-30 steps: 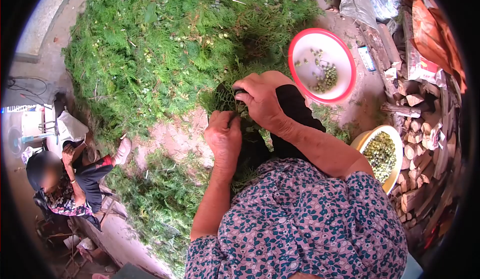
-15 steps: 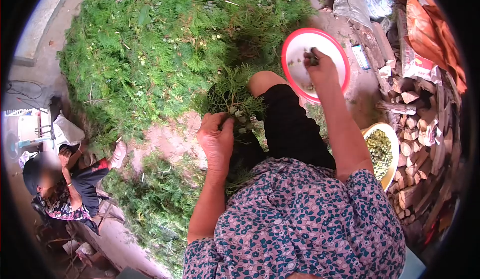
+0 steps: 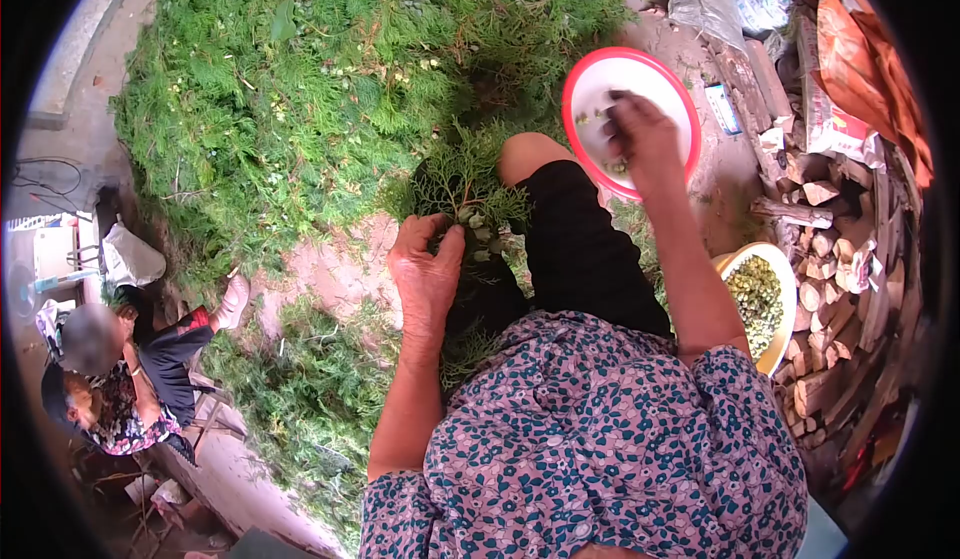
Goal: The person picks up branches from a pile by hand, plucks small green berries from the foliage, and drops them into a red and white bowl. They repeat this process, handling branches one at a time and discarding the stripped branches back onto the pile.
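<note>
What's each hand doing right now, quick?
Left hand: closed, fingers pinching a leafy green sprig.
Right hand: over the red-rimmed bowl, fingers blurred; can't tell whether open, closed or holding anything.

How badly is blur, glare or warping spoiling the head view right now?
In the head view: right hand smeared, apparently by motion, grip unreadable; left hand and green sprig fairly crisp; white basin bright inside; firewood bent by fisheye distortion; corners black.
</note>
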A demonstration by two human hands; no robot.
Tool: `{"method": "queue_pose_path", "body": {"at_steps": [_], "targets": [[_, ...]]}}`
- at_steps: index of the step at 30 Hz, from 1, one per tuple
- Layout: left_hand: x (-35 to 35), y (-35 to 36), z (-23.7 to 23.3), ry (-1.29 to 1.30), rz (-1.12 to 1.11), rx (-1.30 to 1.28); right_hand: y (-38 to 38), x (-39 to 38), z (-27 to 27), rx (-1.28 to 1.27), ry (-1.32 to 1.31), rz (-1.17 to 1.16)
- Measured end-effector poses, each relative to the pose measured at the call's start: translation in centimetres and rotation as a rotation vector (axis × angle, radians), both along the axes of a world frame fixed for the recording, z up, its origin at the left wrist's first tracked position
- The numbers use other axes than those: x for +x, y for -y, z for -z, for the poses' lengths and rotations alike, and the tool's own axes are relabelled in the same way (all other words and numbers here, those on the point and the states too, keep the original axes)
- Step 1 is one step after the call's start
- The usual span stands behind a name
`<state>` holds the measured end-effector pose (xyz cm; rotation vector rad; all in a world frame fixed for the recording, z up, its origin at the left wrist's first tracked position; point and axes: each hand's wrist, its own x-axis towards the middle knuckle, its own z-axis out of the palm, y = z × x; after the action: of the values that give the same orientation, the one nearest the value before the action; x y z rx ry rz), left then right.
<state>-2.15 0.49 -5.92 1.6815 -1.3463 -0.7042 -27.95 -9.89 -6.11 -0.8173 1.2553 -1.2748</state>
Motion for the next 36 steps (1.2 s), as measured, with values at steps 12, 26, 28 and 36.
{"method": "queue_pose_path", "body": {"at_steps": [12,26,28,36], "targets": [[0.1,-0.9,-1.2,-0.503,-0.121,0.113,-5.9,11.7,-1.3,-0.518,-0.456,-0.587],[0.3,-0.9,-1.4,-0.786,-0.041,0.209,-5.0,11.3,-0.1,0.164,0.363,-0.736],[0.2,-1.0,-1.8,-0.852,-0.057,0.172,-4.4,10.8,-0.1,0.256,0.432,-0.717],[0.4,-0.8,-0.5,-0.756,-0.055,0.146,-5.0,11.6,-0.9,0.153,0.185,-0.688]]}}
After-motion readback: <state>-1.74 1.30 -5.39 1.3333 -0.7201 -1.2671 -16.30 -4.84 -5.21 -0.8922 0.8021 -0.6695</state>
